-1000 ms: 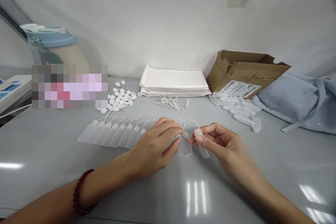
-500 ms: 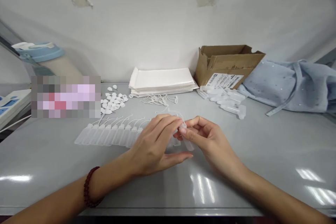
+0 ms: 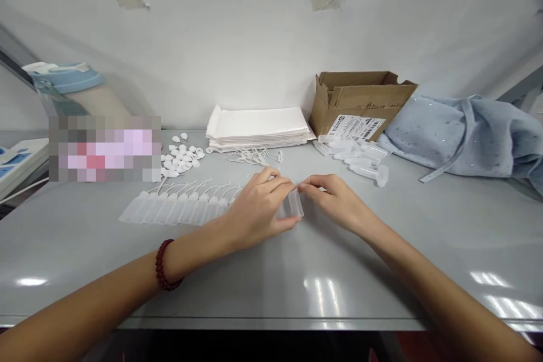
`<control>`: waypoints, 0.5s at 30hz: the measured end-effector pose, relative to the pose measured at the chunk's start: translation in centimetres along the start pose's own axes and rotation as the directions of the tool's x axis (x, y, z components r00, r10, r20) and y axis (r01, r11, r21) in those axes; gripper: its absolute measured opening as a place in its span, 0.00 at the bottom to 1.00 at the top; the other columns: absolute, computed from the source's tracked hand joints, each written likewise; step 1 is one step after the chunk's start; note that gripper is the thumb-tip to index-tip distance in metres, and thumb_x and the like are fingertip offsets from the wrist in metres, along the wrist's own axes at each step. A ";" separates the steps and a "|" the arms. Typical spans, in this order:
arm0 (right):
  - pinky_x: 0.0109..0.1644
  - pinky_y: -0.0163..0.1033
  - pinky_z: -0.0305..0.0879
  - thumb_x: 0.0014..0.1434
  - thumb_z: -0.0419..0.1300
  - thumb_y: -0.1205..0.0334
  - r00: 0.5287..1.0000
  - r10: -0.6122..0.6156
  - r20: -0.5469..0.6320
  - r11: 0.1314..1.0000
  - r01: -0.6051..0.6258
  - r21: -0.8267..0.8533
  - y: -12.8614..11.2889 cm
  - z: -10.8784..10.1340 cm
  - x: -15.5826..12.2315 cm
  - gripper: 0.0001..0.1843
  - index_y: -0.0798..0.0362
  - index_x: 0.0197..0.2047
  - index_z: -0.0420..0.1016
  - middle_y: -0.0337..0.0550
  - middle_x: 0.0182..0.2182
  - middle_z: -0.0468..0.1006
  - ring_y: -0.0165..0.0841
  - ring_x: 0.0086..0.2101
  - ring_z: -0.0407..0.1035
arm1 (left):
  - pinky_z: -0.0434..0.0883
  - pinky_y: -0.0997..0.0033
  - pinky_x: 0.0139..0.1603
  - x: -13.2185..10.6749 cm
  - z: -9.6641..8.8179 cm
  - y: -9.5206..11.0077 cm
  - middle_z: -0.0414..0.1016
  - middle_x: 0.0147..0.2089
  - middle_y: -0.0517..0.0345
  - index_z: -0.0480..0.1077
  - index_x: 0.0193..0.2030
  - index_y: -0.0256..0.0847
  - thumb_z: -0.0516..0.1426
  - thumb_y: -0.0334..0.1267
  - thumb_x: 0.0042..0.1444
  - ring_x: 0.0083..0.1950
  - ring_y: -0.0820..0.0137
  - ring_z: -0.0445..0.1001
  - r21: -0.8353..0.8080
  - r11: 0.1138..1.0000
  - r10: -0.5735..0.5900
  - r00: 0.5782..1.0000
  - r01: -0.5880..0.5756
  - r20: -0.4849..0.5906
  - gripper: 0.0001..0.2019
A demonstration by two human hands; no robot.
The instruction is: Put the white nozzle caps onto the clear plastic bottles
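My left hand (image 3: 258, 206) and my right hand (image 3: 335, 201) meet at the middle of the grey table (image 3: 271, 271). Both pinch at a small translucent plastic bottle (image 3: 294, 203) that lies on the table at the right end of a row of similar capped bottles (image 3: 173, 209). The left fingers curl over the bottle's neck, and the right fingertips press at its top. A red bead bracelet (image 3: 163, 266) circles my left wrist.
A heap of small white caps (image 3: 182, 157) and loose white strings (image 3: 254, 156) lie behind the row. A stack of white sheets (image 3: 258, 127), a cardboard box (image 3: 360, 103), loose empty bottles (image 3: 358, 158) and blue cloth (image 3: 462, 136) line the back.
Both hands have lowered the bottle from just above the table onto its surface at the right end of the row, moving slightly away from me.
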State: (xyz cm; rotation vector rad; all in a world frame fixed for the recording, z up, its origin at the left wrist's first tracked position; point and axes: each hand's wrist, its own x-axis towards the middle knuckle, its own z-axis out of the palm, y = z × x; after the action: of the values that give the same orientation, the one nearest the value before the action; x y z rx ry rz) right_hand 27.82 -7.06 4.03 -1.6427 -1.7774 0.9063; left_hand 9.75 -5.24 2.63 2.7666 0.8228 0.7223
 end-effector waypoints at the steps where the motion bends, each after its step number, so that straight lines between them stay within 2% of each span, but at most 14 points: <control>1: 0.31 0.37 0.58 0.58 0.51 0.62 1.000 -0.007 0.020 0.999 0.008 -0.046 0.2 0.1 0.1 0.15 0.56 0.26 0.75 0.40 0.22 0.74 0.32 0.26 0.66 | 0.69 0.56 0.50 -0.1 0.2 0.0 0.75 0.43 0.48 0.69 0.47 0.33 0.61 0.40 0.54 0.51 0.57 0.64 -0.002 1.000 -0.014 0.999 0.014 0.033 0.17; 7: 0.31 0.37 0.60 0.57 0.52 0.63 0.998 -0.058 0.041 0.986 0.063 -0.157 1.0 1.0 0.2 0.13 0.55 0.27 0.75 0.45 0.29 0.78 0.34 0.29 0.69 | 0.67 0.55 0.49 -0.4 0.3 0.1 0.74 0.42 0.49 0.67 0.47 0.33 0.59 0.40 0.55 0.52 0.56 0.64 -0.007 0.998 -0.065 0.992 0.066 0.104 0.16; 15: 0.32 0.37 0.60 0.58 0.53 0.65 0.995 -0.091 0.026 0.962 0.095 -0.255 0.6 1.3 -0.4 0.10 0.53 0.26 0.72 0.44 0.30 0.75 0.33 0.29 0.67 | 0.66 0.56 0.48 -1.4 0.2 0.5 0.74 0.45 0.48 0.66 0.47 0.33 0.58 0.40 0.55 0.55 0.54 0.63 0.023 0.997 -0.080 0.988 0.078 0.130 0.15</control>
State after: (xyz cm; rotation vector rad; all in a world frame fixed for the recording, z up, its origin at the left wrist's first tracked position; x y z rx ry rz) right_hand 27.21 -7.59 2.72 -1.6938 -2.0336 0.6693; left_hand 9.07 -6.39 2.06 2.7442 0.9093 0.5163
